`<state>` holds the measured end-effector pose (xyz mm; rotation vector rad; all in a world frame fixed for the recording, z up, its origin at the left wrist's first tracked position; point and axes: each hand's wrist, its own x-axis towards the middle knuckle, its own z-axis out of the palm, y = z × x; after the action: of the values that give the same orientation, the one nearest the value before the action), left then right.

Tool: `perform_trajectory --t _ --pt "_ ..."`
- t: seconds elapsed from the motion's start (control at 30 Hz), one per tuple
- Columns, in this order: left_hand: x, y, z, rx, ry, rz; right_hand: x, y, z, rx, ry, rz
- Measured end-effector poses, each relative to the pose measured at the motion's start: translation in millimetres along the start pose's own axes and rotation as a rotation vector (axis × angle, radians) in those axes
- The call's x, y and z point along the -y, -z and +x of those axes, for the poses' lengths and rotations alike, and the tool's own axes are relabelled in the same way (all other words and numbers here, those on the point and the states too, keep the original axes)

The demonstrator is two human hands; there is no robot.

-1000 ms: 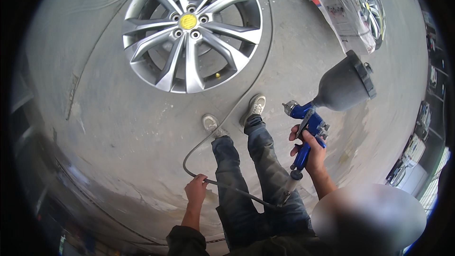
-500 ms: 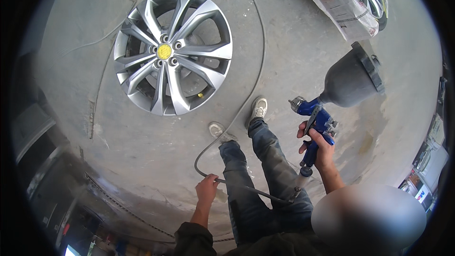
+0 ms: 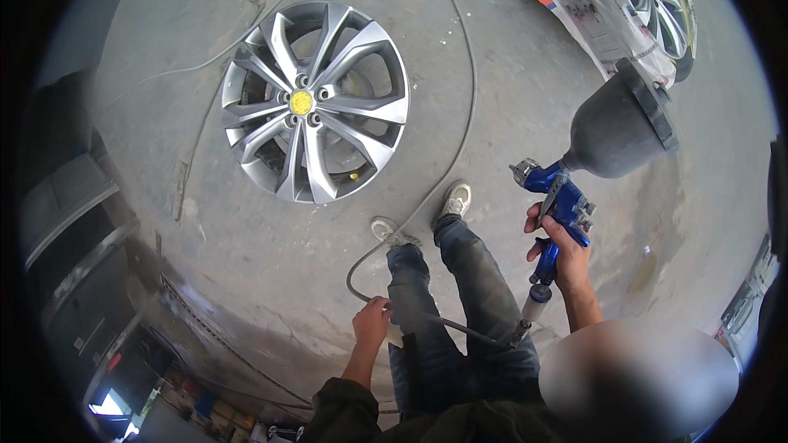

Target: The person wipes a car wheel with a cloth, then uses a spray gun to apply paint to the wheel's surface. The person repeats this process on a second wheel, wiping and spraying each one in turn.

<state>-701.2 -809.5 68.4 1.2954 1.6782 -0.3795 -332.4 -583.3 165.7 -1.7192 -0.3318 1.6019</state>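
My right hand (image 3: 566,250) is wrapped round the handle of a blue spray gun (image 3: 566,205), fingers by its trigger. A dark grey paint cup (image 3: 617,127) sits tilted on top of the gun, and its silver nozzle points left. Below the handle hangs a small clear filter (image 3: 535,303) joined to a grey air hose (image 3: 460,326). My left hand (image 3: 373,321) is closed on that hose at my left leg. Beyond my feet, a silver alloy wheel (image 3: 341,127) with a yellow-covered centre lies face up, apart from both hands.
At the far right, a second wheel (image 3: 657,0) stands beside printed newspaper sheets (image 3: 603,20). The hose loops over the concrete floor (image 3: 509,90), round the near wheel's right side and past my shoes (image 3: 455,197). Shelving and clutter (image 3: 74,230) line the left edge.
The wheels and floor have shifted slightly right and down in the picture. Both hands keep their holds, the spray gun and hose staying at about the same place relative to me.
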Motion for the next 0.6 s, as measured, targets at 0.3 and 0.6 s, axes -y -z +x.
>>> perform_trajectory --t 0.3,0.6 --pt "-7 0 -15 -0.031 0.126 -0.096 24 -36 15 0.154 0.005 0.000" --pt "10 -33 -51 -0.021 0.213 -0.204 10 -65 0 0.370 -0.102 -0.072"
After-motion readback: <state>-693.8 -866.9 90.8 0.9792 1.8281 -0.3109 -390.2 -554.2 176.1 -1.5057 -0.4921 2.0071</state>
